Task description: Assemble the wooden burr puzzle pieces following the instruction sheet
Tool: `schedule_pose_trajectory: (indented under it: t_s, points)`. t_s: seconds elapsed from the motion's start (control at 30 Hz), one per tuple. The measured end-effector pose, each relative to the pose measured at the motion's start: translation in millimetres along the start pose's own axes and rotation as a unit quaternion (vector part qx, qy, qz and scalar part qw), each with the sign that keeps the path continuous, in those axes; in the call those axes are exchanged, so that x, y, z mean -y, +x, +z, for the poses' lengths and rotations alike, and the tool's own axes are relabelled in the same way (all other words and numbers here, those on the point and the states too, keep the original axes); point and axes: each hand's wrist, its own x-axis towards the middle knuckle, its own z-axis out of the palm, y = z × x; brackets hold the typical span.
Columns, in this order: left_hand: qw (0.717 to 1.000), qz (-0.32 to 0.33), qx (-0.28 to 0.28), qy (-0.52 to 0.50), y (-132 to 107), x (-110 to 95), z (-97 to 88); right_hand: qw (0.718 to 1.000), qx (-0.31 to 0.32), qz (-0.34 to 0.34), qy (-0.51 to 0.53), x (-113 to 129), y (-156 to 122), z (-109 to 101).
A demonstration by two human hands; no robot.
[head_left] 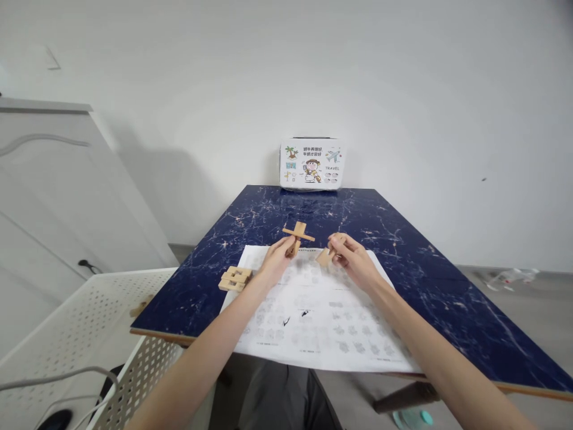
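My left hand (278, 258) is closed on a cross-shaped pair of wooden puzzle pieces (299, 230), held up above the far part of the paper sheet. A thin flat piece crosses a wider one there. To its right, my right hand (351, 257) pinches another wooden puzzle piece (324, 258), tilted, with its upper part partly covered by the fingers. The two hands are apart. Beside my left forearm lies a small stack of notched wooden blocks (235, 278). Beneath both hands spreads a white instruction sheet (308, 334) printed with small grey diagrams.
A white cartoon-printed case (312, 164) stands against the wall at the back of the dark blue marbled table (403, 269). At the left is a white perforated basket (80, 316) with cables. A bottle with a teal cap (425, 417) is on the floor.
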Motion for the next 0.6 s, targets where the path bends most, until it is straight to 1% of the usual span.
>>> schedule_pose_trajectory:
  t_s: [0.1,0.2,0.37,0.43,0.6]
  points:
    - [1.0,-0.002,0.006,0.003,0.3,0.2,0.0,0.998,0.008,0.009,0.058,-0.1,2.5,-2.1]
    - [1.0,-0.008,0.018,0.006,-0.7,-0.8,1.0,0.996,0.004,0.021,0.086,0.0,4.6,-4.3]
    - [0.999,-0.021,0.036,0.016,-3.4,-1.5,3.2,0.997,0.012,0.014,0.079,3.2,3.4,-3.3]
    - [0.999,-0.028,0.04,0.02,-3.5,-0.5,3.5,0.997,0.022,0.022,0.071,6.4,1.2,-0.6]
    - [0.998,-0.039,0.041,0.023,-1.3,2.7,2.0,0.995,0.076,0.048,0.051,13.2,-4.9,7.6]
